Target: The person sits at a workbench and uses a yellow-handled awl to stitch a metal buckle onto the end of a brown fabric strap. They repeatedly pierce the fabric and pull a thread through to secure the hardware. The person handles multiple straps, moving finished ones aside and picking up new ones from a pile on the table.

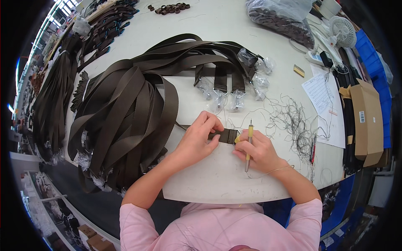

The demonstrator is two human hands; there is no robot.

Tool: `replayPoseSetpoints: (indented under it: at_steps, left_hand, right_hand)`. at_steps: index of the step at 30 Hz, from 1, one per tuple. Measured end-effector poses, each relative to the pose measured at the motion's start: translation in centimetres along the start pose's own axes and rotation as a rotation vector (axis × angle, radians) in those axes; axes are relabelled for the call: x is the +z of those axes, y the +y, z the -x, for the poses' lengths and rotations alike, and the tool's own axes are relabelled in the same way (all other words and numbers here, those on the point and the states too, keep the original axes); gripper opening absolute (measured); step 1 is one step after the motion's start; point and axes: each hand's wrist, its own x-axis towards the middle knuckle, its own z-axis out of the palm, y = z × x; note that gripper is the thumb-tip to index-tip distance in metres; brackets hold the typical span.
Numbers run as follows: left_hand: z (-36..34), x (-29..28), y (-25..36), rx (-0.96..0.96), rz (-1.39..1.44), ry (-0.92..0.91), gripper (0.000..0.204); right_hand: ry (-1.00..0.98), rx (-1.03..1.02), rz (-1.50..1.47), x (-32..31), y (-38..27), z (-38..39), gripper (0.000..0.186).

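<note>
My left hand [199, 140] grips a dark olive-brown strap [224, 136] lying across the white table, its fingers curled at the strap's edge. At the strap's right end is a stitched band with metal hardware, partly hidden by my right hand [257, 152]. That hand holds an upright pen-shaped tool [249, 163] with a yellow upper part and a thin tip, just right of the stitched end. A big heap of similar straps [113, 117] lies to the left. Above my hands, more strap ends [220, 83] carry metal fittings wrapped in clear plastic.
Loose threads [293, 121] and paper sheets [318, 92] are on the right, with a cardboard box [366, 121], blue bins [381, 83] and a small fan [341, 31] beyond. Strap bundles [54, 100] lie far left. A filled plastic bag [280, 21] sits at the back.
</note>
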Motion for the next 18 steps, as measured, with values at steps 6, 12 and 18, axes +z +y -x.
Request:
replayPoseSetpoints:
  at_steps: [6,12,18]
  left_hand:
    - [-0.1,0.8,-0.4,-0.074,-0.043,-0.129,0.049]
    - [-1.1,0.9,-0.5,-0.04,-0.131,-0.123,0.055]
    - [-2.0,0.0,-0.8,-0.073,-0.163,-0.244,0.043]
  right_hand:
    - [0.322,0.199,-0.228,-3.1,0.6,-2.3,0.042]
    - [0.356,0.671,-0.945,-2.2,0.9,-2.5,0.064]
    - [0.184,0.858,-0.929,1.1,0.5,-2.3,0.057]
